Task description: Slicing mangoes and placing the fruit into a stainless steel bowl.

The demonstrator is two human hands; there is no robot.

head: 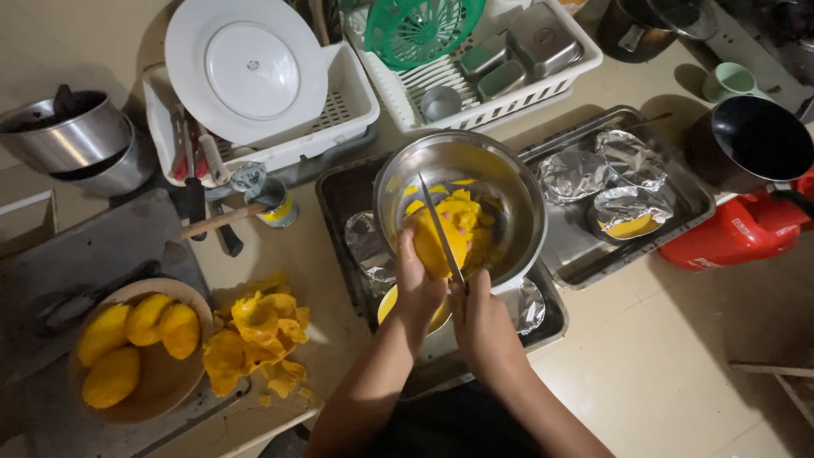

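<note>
Mango [437, 244], peeled and yellow, sits in the left hand [417, 284] over the steel bowl [509, 182] in the middle of the frame. The right hand [476, 312] is wrapped tight round a knife [439, 227], its blade lying on the fruit. The fruit looks soft, wet and probably slippery, so cup it from below; more peeled mangoes [140, 335] wait at the lower left.

left hand [418, 284] on peeled mango [437, 244], knife [441, 229] in right hand [477, 315]

Single head-worn view, looking steeply down from above onto bench [339, 280] and floor, fairly near, forearms entering from bottom edge, metal bowl [462, 203] near centre.
</note>
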